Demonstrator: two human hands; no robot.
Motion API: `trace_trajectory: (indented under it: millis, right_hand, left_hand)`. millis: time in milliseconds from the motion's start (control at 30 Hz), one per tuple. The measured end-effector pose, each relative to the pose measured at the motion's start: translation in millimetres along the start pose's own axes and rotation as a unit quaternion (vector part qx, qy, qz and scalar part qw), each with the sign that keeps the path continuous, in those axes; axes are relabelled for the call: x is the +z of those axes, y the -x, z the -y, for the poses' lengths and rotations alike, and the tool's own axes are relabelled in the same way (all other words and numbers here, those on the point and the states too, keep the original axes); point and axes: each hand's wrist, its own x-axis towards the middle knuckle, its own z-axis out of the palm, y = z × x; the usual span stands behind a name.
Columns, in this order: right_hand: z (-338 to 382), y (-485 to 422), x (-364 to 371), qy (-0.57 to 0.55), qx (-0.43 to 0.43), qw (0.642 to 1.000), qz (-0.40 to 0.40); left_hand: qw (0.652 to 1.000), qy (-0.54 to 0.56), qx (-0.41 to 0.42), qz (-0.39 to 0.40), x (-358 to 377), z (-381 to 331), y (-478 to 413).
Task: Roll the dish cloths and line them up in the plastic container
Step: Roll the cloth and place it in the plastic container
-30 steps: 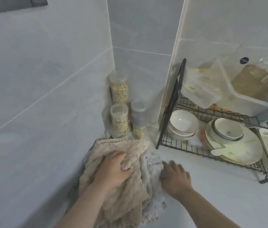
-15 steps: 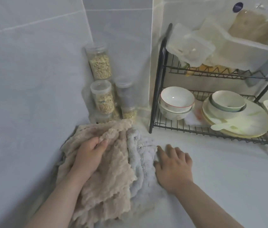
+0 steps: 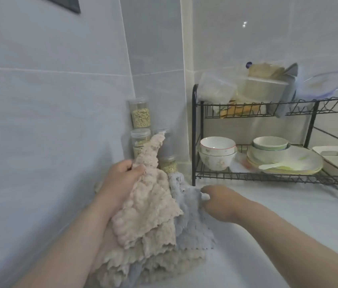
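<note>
A pile of fluffy dish cloths lies on the white counter in the corner. My left hand grips a beige cloth near its top and holds it lifted above the pile, one corner sticking up. My right hand has its fingers curled into the edge of a grey cloth beside it. More beige cloths lie underneath. Clear plastic containers sit on the top tier of the black dish rack at the right.
Three clear jars with grains stand in the corner behind the cloths. The black wire dish rack holds bowls, plates and a white board. Tiled walls close in at left and behind.
My left hand has lifted the beige cloth up off the pile. My right hand went from lying flat on the counter to curling into the grey cloth. The camera tilted up.
</note>
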Motion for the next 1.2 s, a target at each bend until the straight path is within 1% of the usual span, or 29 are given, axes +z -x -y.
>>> trace_trajectory:
  millis: [33, 67, 100, 133, 200, 267, 300, 333, 367, 400, 433, 500, 533, 600, 667, 733, 767, 833, 933, 1000, 1033, 1067, 1133, 1200]
  right_hand:
    - [9, 10, -8, -0.064, -0.027, 0.996, -0.053]
    - [22, 20, -16, -0.138, -0.056, 0.984, -0.095]
    - [38, 32, -25, -0.206, -0.088, 0.967, -0.119]
    - [53, 42, -32, -0.257, -0.121, 0.951, -0.123]
    - [78, 60, -43, -0.332, -0.178, 0.918, -0.124]
    - [90, 78, -53, -0.357, -0.192, 0.896, -0.183]
    - [91, 88, -60, -0.347, -0.190, 0.892, -0.219]
    - [89, 98, -67, -0.331, -0.192, 0.893, -0.236]
    - [86, 108, -76, -0.319, -0.201, 0.896, -0.233]
    - [81, 120, -86, -0.303, -0.213, 0.903, -0.220]
    - [75, 133, -96, -0.286, -0.224, 0.909, -0.205]
    - [62, 154, -111, -0.244, -0.235, 0.923, -0.184]
    - [54, 163, -116, -0.217, -0.233, 0.930, -0.185]
    - [39, 177, -124, -0.175, -0.211, 0.940, -0.202]
    - [21, 190, -131, -0.149, -0.173, 0.944, -0.237]
    - [1, 204, -138, -0.138, -0.136, 0.945, -0.264]
    - [-9, 211, -141, -0.132, -0.120, 0.949, -0.261]
    - [-32, 224, -149, -0.090, -0.082, 0.965, -0.232]
    - [-64, 238, -161, 0.048, 0.006, 0.989, -0.141]
    - [-82, 239, -163, 0.089, 0.062, 0.991, -0.076]
    - [-90, 235, -162, 0.091, 0.086, 0.989, -0.073]
    - [-98, 230, -161, 0.078, 0.096, 0.987, -0.099]
    - [-111, 216, -161, 0.047, 0.098, 0.972, -0.206]
    - [-118, 207, -166, 0.032, 0.081, 0.942, -0.323]
  left_hand:
    - [0.999, 0.028, 0.013, 0.009, -5, -11, 3]
    - [0.998, 0.053, 0.032, 0.024, -10, -25, 10]
    - [0.996, 0.068, 0.053, 0.039, -15, -38, 19]
    - [0.992, 0.079, 0.078, 0.055, -18, -52, 30]
    - [0.983, 0.098, 0.129, 0.090, -20, -76, 52]
    - [0.970, 0.128, 0.156, 0.135, -22, -98, 74]
    - [0.960, 0.174, 0.148, 0.164, -23, -107, 81]
    - [0.946, 0.230, 0.128, 0.190, -23, -117, 86]
    - [0.939, 0.250, 0.129, 0.198, -24, -126, 89]
    - [0.941, 0.229, 0.148, 0.202, -24, -135, 91]
    - [0.941, 0.185, 0.174, 0.223, -23, -143, 93]
    - [0.927, 0.104, 0.208, 0.295, -15, -160, 98]
    - [0.921, 0.082, 0.212, 0.317, -8, -168, 102]
    - [0.922, 0.063, 0.213, 0.317, 8, -181, 110]
    - [0.926, 0.060, 0.212, 0.306, 25, -189, 113]
    - [0.930, 0.080, 0.198, 0.300, 42, -194, 113]
    - [0.930, 0.090, 0.193, 0.299, 49, -196, 113]
    - [0.933, 0.082, 0.198, 0.289, 63, -197, 113]
    - [0.937, 0.051, 0.194, 0.286, 81, -194, 109]
    - [0.936, -0.017, 0.199, 0.291, 100, -186, 102]
    - [0.931, -0.070, 0.207, 0.293, 110, -182, 98]
    - [0.923, -0.123, 0.214, 0.295, 121, -179, 93]
    - [0.914, -0.187, 0.223, 0.283, 137, -177, 86]
    - [0.919, -0.184, 0.237, 0.255, 147, -183, 78]
